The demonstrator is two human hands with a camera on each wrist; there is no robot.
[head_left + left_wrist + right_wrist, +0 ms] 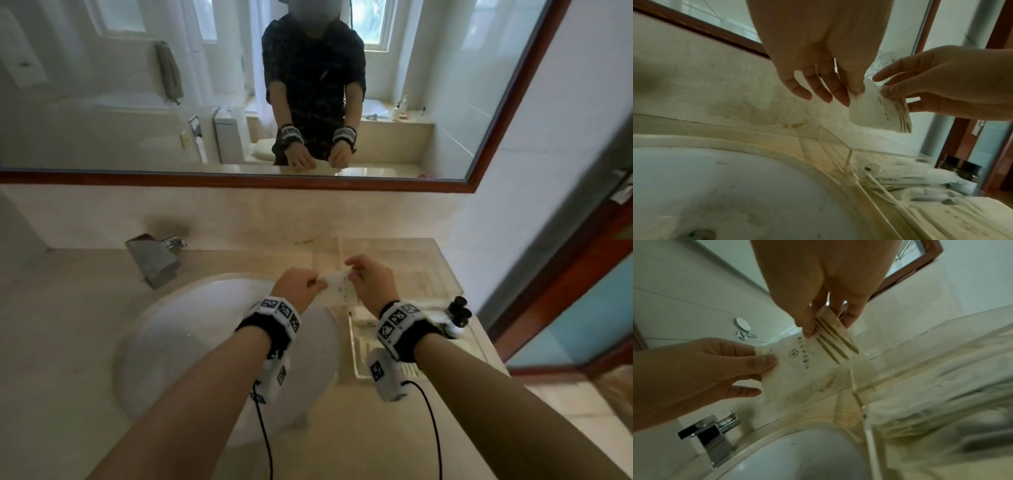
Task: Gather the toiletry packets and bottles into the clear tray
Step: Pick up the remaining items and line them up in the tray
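White packet [337, 287] pinched by left hand [298, 287] and right hand [371, 282], above clear tray [445, 270] edge

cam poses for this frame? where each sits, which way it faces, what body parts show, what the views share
Head: on the head, facing forward and down at sink, mirror; both forearms and hands.
Left wrist: looks along left hand toward clear tray; right hand enters.
Right wrist: looks along right hand toward faucet; left hand enters.
Shared: the white packet that both hands pinch.
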